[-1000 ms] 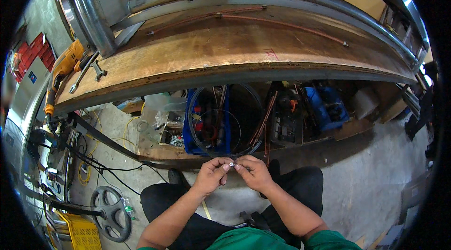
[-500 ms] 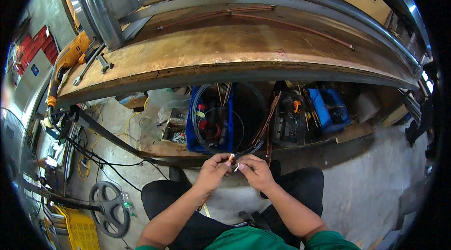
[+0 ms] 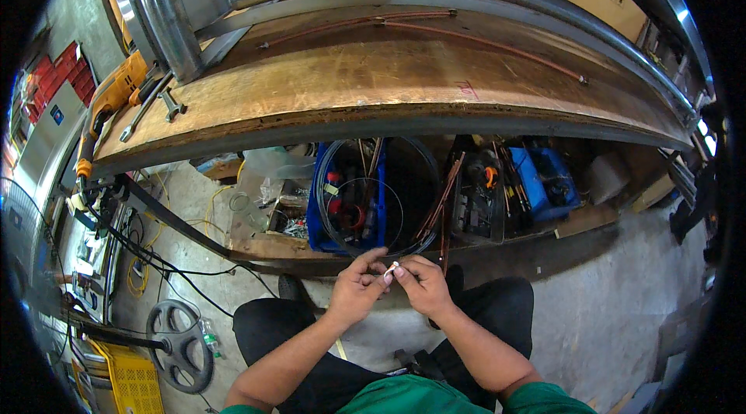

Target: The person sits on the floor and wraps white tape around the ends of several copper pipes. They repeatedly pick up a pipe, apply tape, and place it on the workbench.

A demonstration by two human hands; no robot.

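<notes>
My left hand (image 3: 359, 287) and my right hand (image 3: 424, 287) meet in front of my knees, below the bench edge. A small slim piece, whitish with a pinkish tint (image 3: 392, 269), is pinched between their fingertips. Its lower part is hidden by my fingers, so I cannot make out its exact kind. The left thumb presses on it while the left index finger reaches up and away. On the right, thumb and index finger close on its upper end, the other fingers curled.
Ahead stands a wooden workbench (image 3: 350, 76) bearing thin copper tubes (image 3: 482, 42), an orange power tool (image 3: 116, 91) and a wrench (image 3: 140, 115). Beneath sit a blue bin (image 3: 317, 220), a wire coil (image 3: 432, 212) and another blue bin (image 3: 536, 181). A black handwheel (image 3: 180, 344) stands lower left.
The hands have drawn together at the fingertips. The left index finger has lifted. The copper-coloured piece seen upright in the left hand and the tube below that wrist no longer show.
</notes>
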